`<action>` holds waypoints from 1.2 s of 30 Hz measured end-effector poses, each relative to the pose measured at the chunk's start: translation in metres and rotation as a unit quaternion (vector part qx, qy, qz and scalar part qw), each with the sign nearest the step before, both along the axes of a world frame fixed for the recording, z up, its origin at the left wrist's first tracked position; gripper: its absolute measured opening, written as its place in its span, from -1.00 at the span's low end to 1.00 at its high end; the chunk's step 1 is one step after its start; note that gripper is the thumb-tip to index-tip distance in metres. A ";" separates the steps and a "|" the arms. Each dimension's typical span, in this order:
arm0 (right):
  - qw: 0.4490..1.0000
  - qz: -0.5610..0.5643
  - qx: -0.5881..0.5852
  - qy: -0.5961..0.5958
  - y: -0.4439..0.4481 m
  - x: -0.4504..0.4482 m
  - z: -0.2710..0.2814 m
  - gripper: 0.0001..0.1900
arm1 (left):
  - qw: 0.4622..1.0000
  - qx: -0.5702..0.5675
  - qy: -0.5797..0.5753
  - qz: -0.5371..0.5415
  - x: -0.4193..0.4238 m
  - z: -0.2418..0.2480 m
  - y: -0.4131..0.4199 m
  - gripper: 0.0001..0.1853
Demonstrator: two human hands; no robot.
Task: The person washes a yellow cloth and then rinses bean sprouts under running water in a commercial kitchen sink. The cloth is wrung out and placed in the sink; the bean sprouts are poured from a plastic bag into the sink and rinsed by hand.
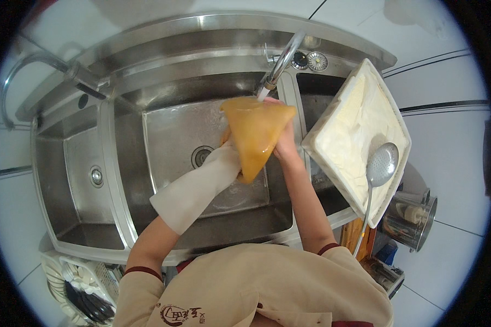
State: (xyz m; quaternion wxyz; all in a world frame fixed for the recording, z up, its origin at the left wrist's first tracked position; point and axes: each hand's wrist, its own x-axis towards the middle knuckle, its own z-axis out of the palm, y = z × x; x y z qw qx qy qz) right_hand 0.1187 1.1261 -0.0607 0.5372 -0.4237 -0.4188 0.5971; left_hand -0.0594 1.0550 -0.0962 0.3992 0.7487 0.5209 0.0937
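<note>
A wet, glossy yellow-orange sheet [255, 133], roughly triangular with a point hanging down, is under the running faucet [285, 59]; its material is unclear. My right hand [285, 141] holds it from behind at the right side, fingertips showing at its top edge. My left hand [228, 151], in a long pale glove [200, 184], reaches in from the lower left behind the sheet. Its fingers are mostly hidden, so its grip cannot be told. An orange bit shows beside that hand. Below both hands lies the middle basin of a stainless steel sink [172, 135], with a round drain [202, 156].
Right of the hands, a white tray [331, 159] lined with pale sheeting lies across the right basin, a perforated ladle [382, 163] on it. A second faucet [28, 61] stands at left. Lower left is a white plastic basket [102, 280]; a metal pot [411, 220] stands at right.
</note>
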 end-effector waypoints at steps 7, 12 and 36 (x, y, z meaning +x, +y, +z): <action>0.997 -0.044 -0.049 0.043 0.006 0.003 -0.014 -0.60 | 0.770 -0.312 -0.493 0.260 -0.007 -0.132 -0.007 -0.76; 0.988 -0.085 -0.124 0.040 0.009 0.006 -0.018 -0.65 | 0.974 -0.082 -0.189 0.095 -0.017 -0.009 0.007 -0.80; 0.827 -0.055 0.147 -0.539 -0.034 0.012 -0.026 -0.30 | 0.662 -0.343 -0.597 0.297 -0.030 0.069 0.031 -0.80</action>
